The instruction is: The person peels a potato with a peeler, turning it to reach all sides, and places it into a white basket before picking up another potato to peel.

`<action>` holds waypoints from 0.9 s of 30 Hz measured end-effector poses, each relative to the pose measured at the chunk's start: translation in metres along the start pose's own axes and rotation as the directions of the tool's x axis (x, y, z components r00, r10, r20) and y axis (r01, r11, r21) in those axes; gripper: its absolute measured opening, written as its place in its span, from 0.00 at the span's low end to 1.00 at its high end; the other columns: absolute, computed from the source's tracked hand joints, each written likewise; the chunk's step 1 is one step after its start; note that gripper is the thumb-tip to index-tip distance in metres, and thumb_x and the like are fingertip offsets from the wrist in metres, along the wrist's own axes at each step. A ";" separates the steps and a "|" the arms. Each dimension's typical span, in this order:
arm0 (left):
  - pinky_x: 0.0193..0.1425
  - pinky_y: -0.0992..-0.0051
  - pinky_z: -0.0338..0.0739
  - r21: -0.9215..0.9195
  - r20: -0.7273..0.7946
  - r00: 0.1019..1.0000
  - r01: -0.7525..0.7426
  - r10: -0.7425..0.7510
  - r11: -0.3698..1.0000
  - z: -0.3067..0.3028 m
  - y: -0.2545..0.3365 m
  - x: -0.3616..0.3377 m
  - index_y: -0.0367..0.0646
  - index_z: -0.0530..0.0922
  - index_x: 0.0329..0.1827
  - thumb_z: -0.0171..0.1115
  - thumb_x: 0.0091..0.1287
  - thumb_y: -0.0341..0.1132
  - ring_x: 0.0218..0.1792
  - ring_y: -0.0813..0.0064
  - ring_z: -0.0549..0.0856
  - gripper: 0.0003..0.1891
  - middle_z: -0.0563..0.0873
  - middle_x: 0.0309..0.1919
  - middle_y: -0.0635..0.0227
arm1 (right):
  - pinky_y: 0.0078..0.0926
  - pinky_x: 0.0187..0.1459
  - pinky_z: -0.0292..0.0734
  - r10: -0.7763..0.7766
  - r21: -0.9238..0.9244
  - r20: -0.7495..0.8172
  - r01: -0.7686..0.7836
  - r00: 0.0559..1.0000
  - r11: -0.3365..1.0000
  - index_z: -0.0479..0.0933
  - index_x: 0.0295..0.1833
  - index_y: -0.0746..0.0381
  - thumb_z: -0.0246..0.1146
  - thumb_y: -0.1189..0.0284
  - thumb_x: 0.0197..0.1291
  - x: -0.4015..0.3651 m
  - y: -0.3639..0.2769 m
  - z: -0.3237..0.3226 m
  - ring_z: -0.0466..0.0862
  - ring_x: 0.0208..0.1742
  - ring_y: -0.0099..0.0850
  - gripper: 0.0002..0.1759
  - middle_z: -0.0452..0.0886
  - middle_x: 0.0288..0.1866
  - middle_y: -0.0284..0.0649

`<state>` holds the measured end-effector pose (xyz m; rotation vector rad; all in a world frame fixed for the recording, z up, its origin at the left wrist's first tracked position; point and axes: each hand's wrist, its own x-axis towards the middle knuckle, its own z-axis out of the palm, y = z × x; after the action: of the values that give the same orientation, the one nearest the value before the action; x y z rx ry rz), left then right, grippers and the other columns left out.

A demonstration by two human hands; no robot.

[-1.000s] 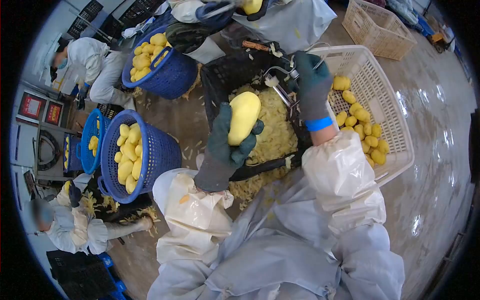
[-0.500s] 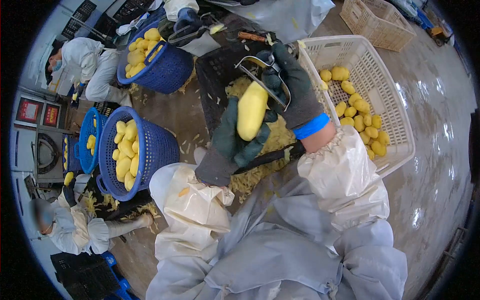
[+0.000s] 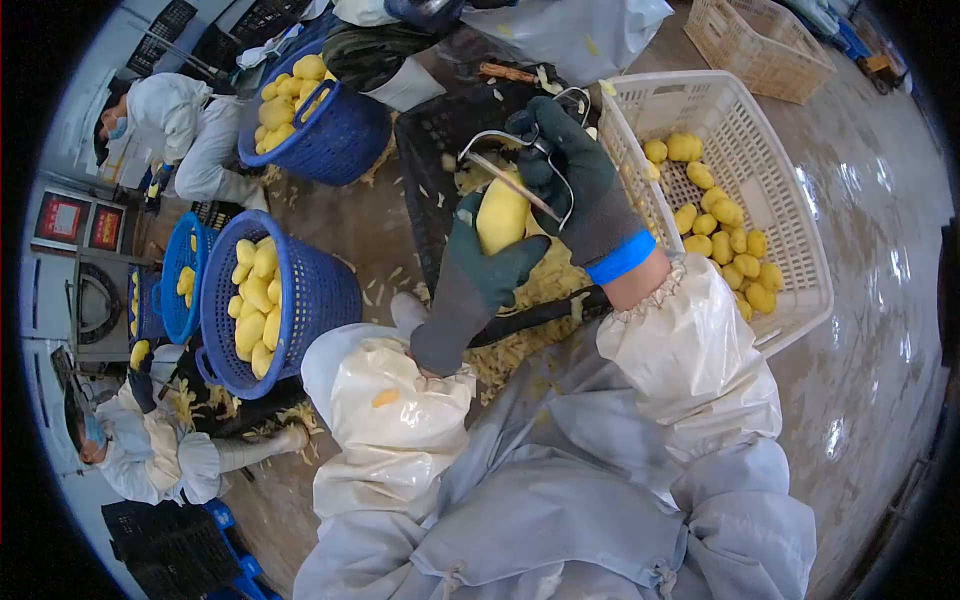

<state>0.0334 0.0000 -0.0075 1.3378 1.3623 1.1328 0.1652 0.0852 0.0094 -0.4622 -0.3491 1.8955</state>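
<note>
A pale yellow peeled potato (image 3: 503, 218) rests in my left hand (image 3: 487, 272), whose dark-gloved fingers wrap its lower end. My right hand (image 3: 578, 172), gloved with a blue band at the wrist, grips a metal peeler (image 3: 497, 171). The peeler's long blade lies across the potato's upper end. Below both hands is a black crate (image 3: 422, 178) with a heap of yellow peelings (image 3: 550, 312) in it.
A cream plastic crate (image 3: 690, 103) with several potatoes stands at my right. Blue baskets of potatoes (image 3: 325, 310) (image 3: 345, 150) are at left. Behind is another cream crate (image 3: 768, 55). Co-workers sit at upper left (image 3: 165, 115) and lower left (image 3: 135, 450).
The potato sits more upright and is partly covered by the peeler. My left hand has turned around it, and the peeler has tilted. At the top, a co-worker's gloved hand has shifted.
</note>
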 end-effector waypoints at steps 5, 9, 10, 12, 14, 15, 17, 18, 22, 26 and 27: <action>0.16 0.80 0.69 -0.274 0.124 0.947 0.319 -0.296 0.907 -0.012 0.031 -0.008 0.40 0.73 0.46 0.64 0.57 0.36 0.15 0.82 0.74 0.17 0.77 0.20 0.70 | 0.14 0.22 0.66 -0.310 -0.651 0.193 0.358 0.931 0.669 0.80 0.38 0.62 0.63 0.65 0.64 -0.021 -0.017 0.028 0.74 0.23 0.17 0.10 0.78 0.28 0.30; 0.16 0.81 0.68 -0.226 0.165 0.931 0.356 -0.325 0.907 -0.013 0.039 -0.011 0.39 0.71 0.54 0.64 0.58 0.35 0.14 0.83 0.72 0.22 0.76 0.20 0.71 | 0.13 0.22 0.67 -0.497 -0.511 -0.086 0.390 0.864 0.766 0.79 0.36 0.63 0.60 0.67 0.65 0.023 -0.018 -0.008 0.74 0.23 0.15 0.10 0.79 0.29 0.30; 0.16 0.82 0.68 -0.219 0.150 0.941 0.330 -0.303 0.918 -0.013 0.038 -0.011 0.39 0.70 0.57 0.64 0.58 0.35 0.16 0.84 0.72 0.24 0.76 0.21 0.71 | 0.14 0.23 0.69 -0.579 -0.631 0.053 0.477 0.814 0.612 0.80 0.38 0.64 0.61 0.65 0.65 0.027 -0.032 -0.023 0.77 0.25 0.17 0.12 0.81 0.30 0.33; 0.17 0.82 0.68 -0.179 0.104 0.962 0.266 -0.251 0.947 -0.013 0.038 -0.010 0.40 0.69 0.60 0.65 0.58 0.35 0.18 0.84 0.73 0.26 0.77 0.24 0.71 | 0.14 0.24 0.69 -0.298 -0.382 -0.082 0.246 0.951 0.891 0.79 0.38 0.63 0.59 0.64 0.66 0.005 -0.045 0.006 0.76 0.24 0.17 0.13 0.80 0.28 0.32; 0.22 0.82 0.71 -0.125 0.054 0.979 0.201 -0.196 0.972 -0.014 0.030 -0.008 0.42 0.67 0.63 0.66 0.58 0.35 0.26 0.85 0.76 0.29 0.78 0.33 0.71 | 0.14 0.24 0.69 -0.275 -0.563 0.031 0.244 0.961 0.789 0.79 0.38 0.62 0.59 0.63 0.66 -0.016 -0.034 0.021 0.75 0.23 0.17 0.12 0.80 0.27 0.32; 0.22 0.82 0.71 -0.122 0.051 0.985 0.167 -0.162 0.978 -0.013 0.022 -0.007 0.42 0.67 0.63 0.66 0.58 0.35 0.26 0.85 0.76 0.29 0.78 0.33 0.71 | 0.15 0.24 0.69 -0.282 -0.691 0.160 0.312 0.946 0.652 0.79 0.38 0.61 0.60 0.63 0.66 -0.016 -0.029 0.019 0.75 0.22 0.18 0.12 0.79 0.26 0.32; 0.26 0.81 0.74 -0.070 0.042 0.994 0.106 -0.103 0.992 -0.014 0.013 -0.010 0.41 0.66 0.64 0.68 0.58 0.36 0.30 0.83 0.78 0.31 0.79 0.35 0.72 | 0.16 0.22 0.65 -0.481 -0.680 0.119 0.424 0.869 0.598 0.79 0.39 0.60 0.61 0.62 0.65 0.009 -0.017 0.000 0.72 0.20 0.17 0.11 0.77 0.25 0.30; 0.28 0.80 0.75 -0.133 0.053 0.993 0.113 -0.107 0.985 -0.014 0.017 -0.012 0.41 0.67 0.63 0.68 0.58 0.37 0.32 0.82 0.78 0.30 0.79 0.36 0.72 | 0.16 0.20 0.62 -0.673 -0.705 0.191 0.577 0.715 0.413 0.80 0.38 0.60 0.62 0.62 0.64 0.025 -0.018 -0.013 0.69 0.19 0.14 0.12 0.76 0.24 0.29; 0.27 0.75 0.79 -0.400 0.176 0.966 0.247 -0.191 0.882 -0.017 0.019 -0.010 0.37 0.75 0.53 0.67 0.57 0.34 0.31 0.77 0.82 0.22 0.82 0.35 0.68 | 0.16 0.16 0.58 -0.280 -0.442 -0.116 0.203 0.953 0.874 0.78 0.35 0.59 0.61 0.61 0.65 -0.011 -0.039 0.036 0.68 0.14 0.18 0.13 0.71 0.17 0.27; 0.26 0.73 0.81 -0.422 0.279 0.934 0.326 -0.221 0.846 -0.021 0.017 -0.002 0.36 0.74 0.54 0.68 0.57 0.36 0.30 0.73 0.84 0.23 0.83 0.40 0.60 | 0.15 0.16 0.58 -0.270 -0.517 0.006 0.234 0.963 0.824 0.77 0.35 0.58 0.61 0.59 0.64 -0.016 -0.027 0.036 0.68 0.13 0.18 0.14 0.71 0.18 0.28; 0.26 0.73 0.81 -0.422 0.277 0.936 0.321 -0.217 0.848 -0.022 0.018 -0.001 0.36 0.74 0.54 0.68 0.57 0.36 0.30 0.73 0.84 0.23 0.83 0.40 0.60 | 0.15 0.16 0.58 -0.272 -0.516 0.012 0.238 0.962 0.823 0.77 0.35 0.58 0.61 0.59 0.64 -0.011 -0.028 0.033 0.68 0.13 0.18 0.14 0.71 0.18 0.28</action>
<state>0.0157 -0.0016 0.0141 0.8603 0.9969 0.9994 0.1763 0.0846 0.0524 -0.7875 -0.8466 1.5057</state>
